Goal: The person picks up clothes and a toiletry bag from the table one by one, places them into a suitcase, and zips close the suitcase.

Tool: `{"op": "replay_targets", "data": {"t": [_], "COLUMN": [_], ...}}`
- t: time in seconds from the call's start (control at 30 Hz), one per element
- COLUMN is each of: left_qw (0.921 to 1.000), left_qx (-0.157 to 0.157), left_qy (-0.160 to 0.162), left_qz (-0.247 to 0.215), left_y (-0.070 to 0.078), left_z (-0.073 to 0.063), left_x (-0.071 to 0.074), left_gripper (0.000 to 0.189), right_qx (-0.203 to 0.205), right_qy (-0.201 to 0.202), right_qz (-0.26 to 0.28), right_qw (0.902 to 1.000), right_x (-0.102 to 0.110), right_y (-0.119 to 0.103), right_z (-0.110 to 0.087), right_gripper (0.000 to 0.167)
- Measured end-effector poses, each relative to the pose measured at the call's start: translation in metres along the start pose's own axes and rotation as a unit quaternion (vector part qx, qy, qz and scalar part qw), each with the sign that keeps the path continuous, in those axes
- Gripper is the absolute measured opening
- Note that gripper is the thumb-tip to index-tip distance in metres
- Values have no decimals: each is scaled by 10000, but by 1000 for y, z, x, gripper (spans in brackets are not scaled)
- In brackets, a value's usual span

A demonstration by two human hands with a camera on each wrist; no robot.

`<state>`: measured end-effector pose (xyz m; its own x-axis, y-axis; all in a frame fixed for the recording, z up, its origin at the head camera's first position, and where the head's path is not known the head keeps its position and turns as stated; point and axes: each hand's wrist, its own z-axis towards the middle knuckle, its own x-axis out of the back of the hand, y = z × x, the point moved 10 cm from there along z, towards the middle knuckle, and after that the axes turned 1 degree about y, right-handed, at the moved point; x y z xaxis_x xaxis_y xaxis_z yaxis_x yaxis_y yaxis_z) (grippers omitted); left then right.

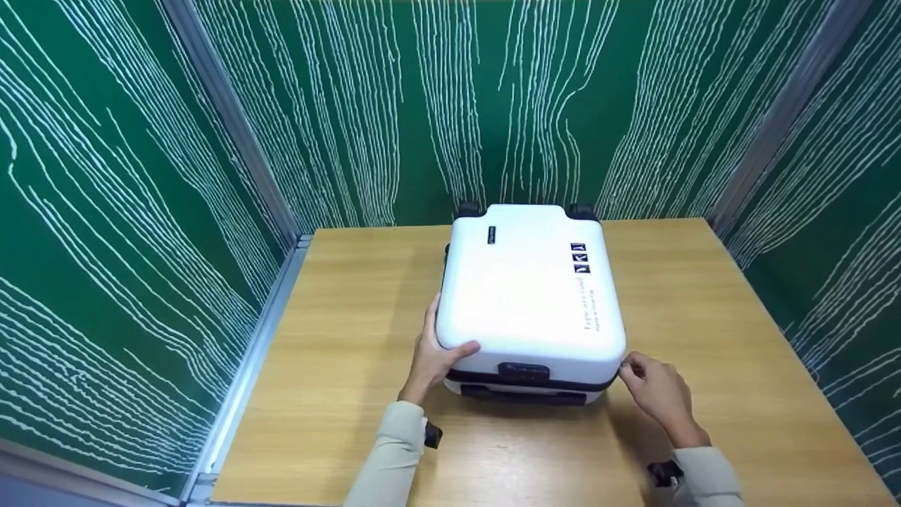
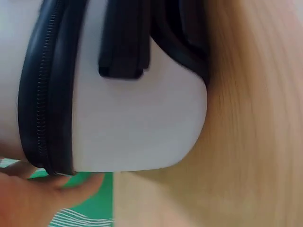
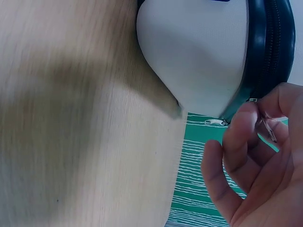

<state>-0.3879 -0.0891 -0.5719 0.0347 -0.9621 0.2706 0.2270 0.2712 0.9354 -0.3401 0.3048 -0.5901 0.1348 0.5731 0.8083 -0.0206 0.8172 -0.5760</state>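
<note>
A white hard-shell suitcase [image 1: 528, 296] lies flat on a wooden table, its wheels toward the back wall. My left hand [image 1: 433, 359] grips its near left corner, thumb over the top edge and fingers along the side. In the left wrist view those fingers [image 2: 78, 189] touch the side by the black zipper band [image 2: 47, 94]. At the near right corner, my right hand [image 1: 654, 387] pinches a metal zipper pull [image 3: 269, 130] between thumb and forefinger. A second zipper pull [image 3: 215, 122] hangs from the band beside it.
Green walls [image 1: 338, 105] with white wavy lines stand behind and on both sides of the wooden table [image 1: 338, 317]. Metal posts [image 1: 236, 120] mark the corners. On the suitcase's near side are a lock [image 1: 524, 371] and a black handle [image 1: 524, 396].
</note>
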Motion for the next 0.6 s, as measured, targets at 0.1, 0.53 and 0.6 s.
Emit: {"op": "replay_targets", "data": {"t": [0.1,0.53,0.6], "left_qw": [9998,9998,9998], "left_qx": [151,-14,-35], "left_qy": [-111,-12,39], "left_qz": [-64,-212,-170], "left_y": [-3,1,0], "left_z": [1,0,0], "left_x": [1,5,5], "left_gripper": [125,120,117], "right_qx": [-5,-219,-189], "right_qy": [-9,-132,-40], "right_qz": [246,872,792], "right_qw": [9997,9959,9967], "right_x": [-2,-14,-12], "right_y": [-2,-2,-2], "right_z": [1,3,3], "right_gripper": [18,17,17]}}
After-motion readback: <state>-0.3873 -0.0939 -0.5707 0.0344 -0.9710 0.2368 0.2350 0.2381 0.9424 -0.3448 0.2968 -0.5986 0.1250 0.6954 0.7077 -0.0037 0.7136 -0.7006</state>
